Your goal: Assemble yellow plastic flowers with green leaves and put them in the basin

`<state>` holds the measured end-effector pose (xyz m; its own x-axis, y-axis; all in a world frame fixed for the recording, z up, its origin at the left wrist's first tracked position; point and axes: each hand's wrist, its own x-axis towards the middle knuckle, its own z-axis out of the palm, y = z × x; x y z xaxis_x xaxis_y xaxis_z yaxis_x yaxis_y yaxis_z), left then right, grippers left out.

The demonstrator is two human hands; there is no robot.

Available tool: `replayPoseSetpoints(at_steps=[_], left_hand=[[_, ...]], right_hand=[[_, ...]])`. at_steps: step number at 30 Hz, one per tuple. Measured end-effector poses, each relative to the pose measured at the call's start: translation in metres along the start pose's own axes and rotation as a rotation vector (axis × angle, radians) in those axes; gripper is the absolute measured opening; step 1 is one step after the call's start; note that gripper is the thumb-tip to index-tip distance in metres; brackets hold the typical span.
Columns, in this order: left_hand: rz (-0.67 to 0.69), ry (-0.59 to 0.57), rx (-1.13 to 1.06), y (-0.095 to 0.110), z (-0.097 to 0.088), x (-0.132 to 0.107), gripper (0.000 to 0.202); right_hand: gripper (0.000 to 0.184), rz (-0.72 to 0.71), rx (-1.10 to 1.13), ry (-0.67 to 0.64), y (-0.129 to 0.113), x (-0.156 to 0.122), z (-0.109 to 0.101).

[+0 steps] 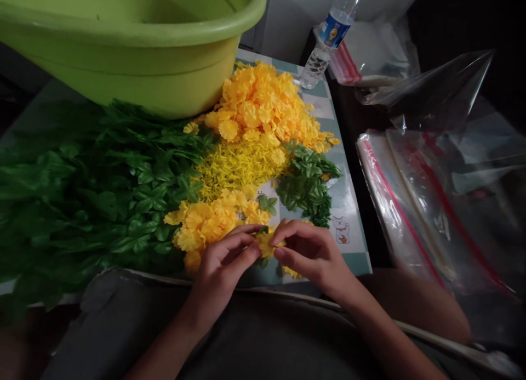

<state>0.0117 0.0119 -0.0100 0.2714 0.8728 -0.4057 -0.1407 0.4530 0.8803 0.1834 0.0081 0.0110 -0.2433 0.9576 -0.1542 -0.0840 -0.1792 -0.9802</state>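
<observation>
Between my two hands, near the table's front edge, is a yellow artificial flower (266,245) with a bit of green leaf behind it. My left hand (228,259) pinches its left side between thumb and fingers. From the right, the thumb and fingertips of my right hand (310,254) close on its other side. Just beyond my left hand lies a small heap of yellow-orange petals (209,221). Thin yellow pieces (234,166) are spread behind that, with a larger petal pile (267,103) at the back. Small green leaf pieces (304,177) lie beyond my right hand.
A big lime-green tub (135,51) stands at the back left. Green artificial leaves (102,188) cover the table's left side. A clear water bottle (331,37) stands at the far right corner. Clear plastic bags with red strips (427,204) lie to the right of the table (353,232).
</observation>
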Motion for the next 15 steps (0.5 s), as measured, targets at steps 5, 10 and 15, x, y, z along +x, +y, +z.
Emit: replayPoseSetpoints(at_steps=[5,10,15], left_hand=[[0.009,-0.012,0.010,0.0015,0.0020,0.0008,0.014],[0.012,-0.019,0.004,-0.0007,0.0005,0.0003,0.013],[0.037,-0.028,0.003,-0.0010,0.0002,-0.0019,0.017]], right_hand=[[0.008,0.060,0.080,-0.002,-0.0031,0.0013,0.0031],[0.012,0.137,0.109,0.025,-0.0026,0.0015,0.0063],[0.014,0.144,0.106,0.023,0.0020,0.0018,0.0074]])
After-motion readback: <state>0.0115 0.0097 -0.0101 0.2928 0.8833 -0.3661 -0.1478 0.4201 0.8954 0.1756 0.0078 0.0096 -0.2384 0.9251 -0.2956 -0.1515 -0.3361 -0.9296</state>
